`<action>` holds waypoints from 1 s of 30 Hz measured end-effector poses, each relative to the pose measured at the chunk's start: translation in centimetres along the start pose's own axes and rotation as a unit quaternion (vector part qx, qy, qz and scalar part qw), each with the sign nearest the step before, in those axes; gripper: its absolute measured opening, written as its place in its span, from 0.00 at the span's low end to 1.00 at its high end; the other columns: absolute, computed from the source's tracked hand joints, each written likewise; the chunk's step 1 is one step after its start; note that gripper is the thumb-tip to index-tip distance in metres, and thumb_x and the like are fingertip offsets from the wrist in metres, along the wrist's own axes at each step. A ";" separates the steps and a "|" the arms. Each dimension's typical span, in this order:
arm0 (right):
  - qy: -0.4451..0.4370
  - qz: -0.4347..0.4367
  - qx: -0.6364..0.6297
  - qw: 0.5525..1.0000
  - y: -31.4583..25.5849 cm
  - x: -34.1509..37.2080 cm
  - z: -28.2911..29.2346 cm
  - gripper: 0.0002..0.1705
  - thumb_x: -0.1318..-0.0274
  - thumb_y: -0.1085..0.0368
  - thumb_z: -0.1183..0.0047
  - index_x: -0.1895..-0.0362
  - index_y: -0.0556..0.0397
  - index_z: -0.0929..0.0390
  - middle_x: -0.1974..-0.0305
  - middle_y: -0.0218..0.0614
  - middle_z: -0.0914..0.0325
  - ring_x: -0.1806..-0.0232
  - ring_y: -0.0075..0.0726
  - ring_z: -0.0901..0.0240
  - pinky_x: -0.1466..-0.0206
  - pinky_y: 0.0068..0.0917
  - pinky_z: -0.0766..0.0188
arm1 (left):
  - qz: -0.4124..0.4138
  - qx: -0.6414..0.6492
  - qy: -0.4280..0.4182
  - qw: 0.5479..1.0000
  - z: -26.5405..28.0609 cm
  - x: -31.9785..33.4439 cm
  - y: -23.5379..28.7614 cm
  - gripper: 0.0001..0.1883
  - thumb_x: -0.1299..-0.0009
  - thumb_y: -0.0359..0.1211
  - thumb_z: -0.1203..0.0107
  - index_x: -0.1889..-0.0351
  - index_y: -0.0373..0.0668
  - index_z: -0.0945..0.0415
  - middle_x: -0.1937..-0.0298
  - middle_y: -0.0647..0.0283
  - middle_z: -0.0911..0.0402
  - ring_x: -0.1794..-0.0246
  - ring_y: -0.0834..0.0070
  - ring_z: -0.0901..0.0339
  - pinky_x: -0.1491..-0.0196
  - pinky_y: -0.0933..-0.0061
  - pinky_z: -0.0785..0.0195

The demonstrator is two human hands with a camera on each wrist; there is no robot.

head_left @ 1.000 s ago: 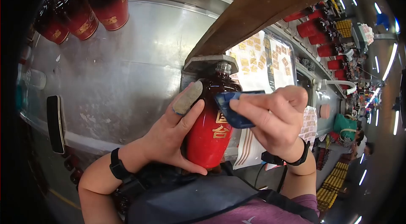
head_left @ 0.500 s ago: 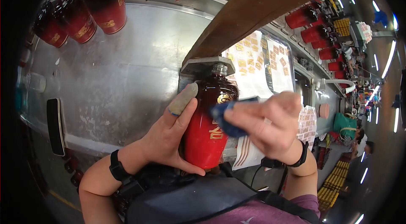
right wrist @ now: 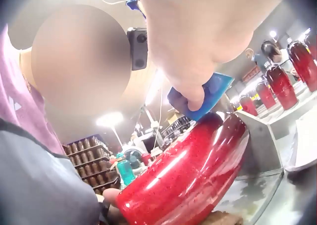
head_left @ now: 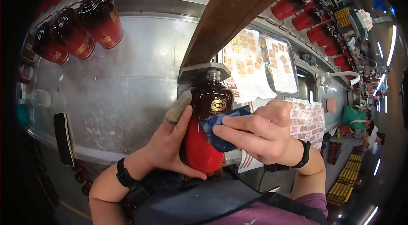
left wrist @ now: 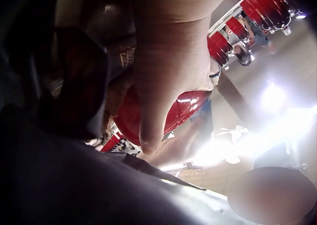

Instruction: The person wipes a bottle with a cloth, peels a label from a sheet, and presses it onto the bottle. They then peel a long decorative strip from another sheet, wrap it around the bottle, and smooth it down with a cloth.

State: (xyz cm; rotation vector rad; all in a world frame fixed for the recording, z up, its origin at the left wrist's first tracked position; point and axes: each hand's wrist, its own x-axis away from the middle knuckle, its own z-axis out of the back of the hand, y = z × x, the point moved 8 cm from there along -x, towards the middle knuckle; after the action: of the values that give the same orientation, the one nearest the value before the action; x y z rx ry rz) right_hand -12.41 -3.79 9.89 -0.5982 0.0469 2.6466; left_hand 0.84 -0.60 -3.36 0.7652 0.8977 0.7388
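Head view: the red bottle [head_left: 199, 150] lies between both hands, neck at the grey bracket [head_left: 187, 73] under the wooden beam [head_left: 238, 12], base towards the apron [head_left: 199, 201].
Left hand [head_left: 165, 148]: wrapped about the bottle's side, thumb at the base; one finger wears a grey cover [head_left: 179, 107].
Right hand [head_left: 270, 133]: thumb and fingers pinched together on the blue pad [head_left: 220, 141].
Blue pad: touching the bottle, as the right wrist view shows too, just below the gold emblem [head_left: 218, 105].
Bench [head_left: 136, 68]: three bottles [head_left: 73, 34] stand at the far left; the phone [head_left: 63, 138] lies nearer.
Decals [head_left: 242, 61]: gold, on white paper, beyond the bottle to the right.
Tap [head_left: 340, 74]: white, farther right.
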 end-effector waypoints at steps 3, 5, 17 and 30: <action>0.009 -0.035 0.024 0.999 1.4 0.1 0.3 0.18 0.60 0.61 0.42 0.59 0.43 0.12 0.62 0.17 0.17 0.62 0.26 0.35 0.60 0.28 0.44 | -0.017 -0.010 0.011 1.000 0.0 0.0 0.3 0.79 0.63 0.63 0.22 0.22 0.30 0.60 0.22 0.36 0.56 0.21 0.40 0.54 0.24 0.49 0.52; 0.019 -0.016 0.027 0.999 0.8 0.7 -0.1 0.18 0.59 0.61 0.43 0.59 0.43 0.12 0.61 0.17 0.18 0.60 0.26 0.36 0.60 0.28 0.44 | -0.010 -0.015 0.006 1.000 -0.1 0.2 0.1 0.80 0.63 0.63 0.22 0.22 0.30 0.61 0.22 0.36 0.57 0.21 0.41 0.54 0.24 0.50 0.51; -0.045 -0.097 -0.080 0.991 1.2 1.0 -0.2 0.19 0.58 0.64 0.39 0.57 0.41 0.12 0.61 0.18 0.18 0.63 0.26 0.34 0.60 0.27 0.42 | -0.014 -0.021 0.006 1.000 0.0 0.1 0.3 0.80 0.63 0.63 0.22 0.22 0.29 0.61 0.22 0.35 0.56 0.22 0.40 0.54 0.24 0.50 0.50; -0.038 0.033 -0.075 0.996 -1.3 3.1 -1.4 0.14 0.56 0.63 0.36 0.61 0.42 0.13 0.65 0.20 0.18 0.62 0.24 0.31 0.59 0.26 0.40 | -0.005 -0.039 -0.012 0.999 0.0 0.0 0.3 0.85 0.66 0.64 0.21 0.22 0.26 0.67 0.22 0.38 0.55 0.20 0.44 0.57 0.23 0.54 0.56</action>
State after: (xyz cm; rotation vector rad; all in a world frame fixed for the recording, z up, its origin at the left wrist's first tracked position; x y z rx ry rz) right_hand -13.84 -1.50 7.39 -0.5511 -0.1578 2.7527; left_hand 0.76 -0.45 -3.16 0.6983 0.8458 0.7511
